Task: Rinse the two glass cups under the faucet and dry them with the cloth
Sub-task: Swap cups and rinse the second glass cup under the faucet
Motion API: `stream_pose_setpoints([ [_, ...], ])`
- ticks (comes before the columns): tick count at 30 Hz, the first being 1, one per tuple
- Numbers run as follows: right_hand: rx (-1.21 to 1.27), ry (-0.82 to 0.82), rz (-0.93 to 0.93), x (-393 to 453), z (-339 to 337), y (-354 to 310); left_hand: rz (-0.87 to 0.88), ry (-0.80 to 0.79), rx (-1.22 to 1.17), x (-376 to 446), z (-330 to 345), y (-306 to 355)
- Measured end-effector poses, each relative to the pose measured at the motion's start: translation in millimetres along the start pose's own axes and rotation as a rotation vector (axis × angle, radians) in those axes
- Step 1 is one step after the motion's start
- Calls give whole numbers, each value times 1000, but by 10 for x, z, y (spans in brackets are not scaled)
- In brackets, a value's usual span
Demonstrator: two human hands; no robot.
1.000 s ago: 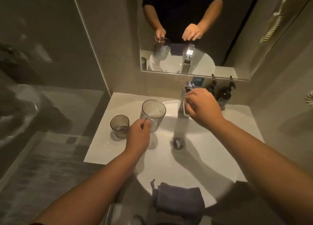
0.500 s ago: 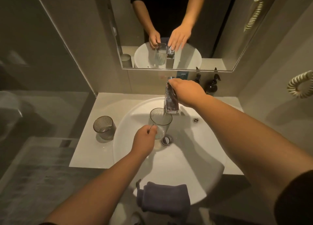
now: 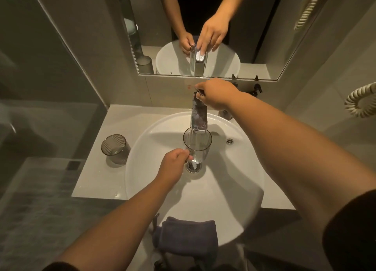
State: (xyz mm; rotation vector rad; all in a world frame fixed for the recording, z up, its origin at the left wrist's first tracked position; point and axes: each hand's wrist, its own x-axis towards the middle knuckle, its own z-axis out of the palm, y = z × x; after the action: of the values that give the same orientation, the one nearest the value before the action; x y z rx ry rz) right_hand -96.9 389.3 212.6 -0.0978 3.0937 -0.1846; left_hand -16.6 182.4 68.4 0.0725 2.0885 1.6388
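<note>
My left hand (image 3: pixel 173 164) grips a clear glass cup (image 3: pixel 198 146) upright inside the white basin (image 3: pixel 234 189), its rim directly under the chrome faucet spout (image 3: pixel 199 116) and above the drain (image 3: pixel 193 166). My right hand (image 3: pixel 215 93) rests on the faucet's handle at the back, fingers curled over it. A second, ribbed glass cup (image 3: pixel 115 148) stands upright on the counter (image 3: pixel 95 181) left of the basin, apart from both hands. A dark grey cloth (image 3: pixel 187 236) hangs over the basin's near rim.
A mirror (image 3: pixel 264 36) on the back wall reflects the hands and faucet. Dark pump bottles (image 3: pixel 256 89) stand behind my right forearm. A coiled cord (image 3: pixel 360 101) hangs on the right wall. An overflow hole (image 3: pixel 229 141) sits right of the cup.
My left hand carried the cup from the basin's left edge to directly under the spout. My right hand stayed on the faucet, shifting back onto the handle. The view moved closer.
</note>
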Motion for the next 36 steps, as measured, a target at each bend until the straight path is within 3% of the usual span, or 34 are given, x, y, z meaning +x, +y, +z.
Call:
stream_pose_setpoints([
  [24, 120, -15, -3, -19, -3, 28, 73, 37, -86, 112, -114, -7],
  [36, 129, -11, -2, -10, 8, 30, -3, 1, -34, 82, -17, -73],
])
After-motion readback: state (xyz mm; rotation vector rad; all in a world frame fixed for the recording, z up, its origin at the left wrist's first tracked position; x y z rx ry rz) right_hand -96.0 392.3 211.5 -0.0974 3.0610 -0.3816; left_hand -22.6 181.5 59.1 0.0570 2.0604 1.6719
